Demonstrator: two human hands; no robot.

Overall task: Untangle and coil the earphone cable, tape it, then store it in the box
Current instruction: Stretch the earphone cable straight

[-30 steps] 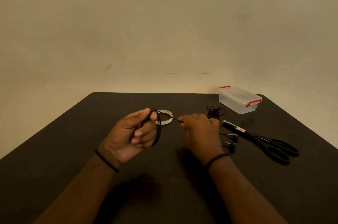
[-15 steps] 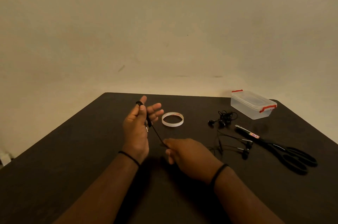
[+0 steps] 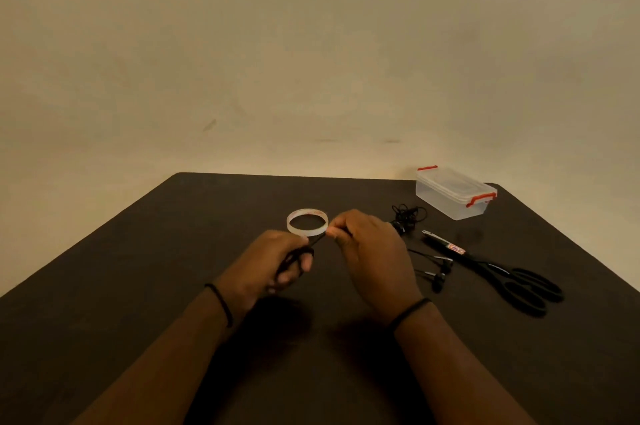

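My left hand [image 3: 273,263] grips black loops of the earphone cable [image 3: 294,256], wound around its fingers. My right hand [image 3: 370,251] pinches the same cable a short way to the right, and a taut strand runs between the two hands. The cable's earbud ends [image 3: 438,274] lie on the table to the right of my right hand. A clear tape roll [image 3: 307,222] lies flat just behind my hands. The clear box [image 3: 453,194], with red clips and its lid on, stands at the back right.
A second tangled black earphone bundle [image 3: 407,215] lies between the tape roll and the box. Black scissors [image 3: 512,277] lie on the right, blades pointing toward the back. The dark table [image 3: 138,268] ends at a plain wall behind.
My left hand has closed its fingers around the cable loops. My right hand has risen from low near the table to the tape roll's height, pulling the strand with it.
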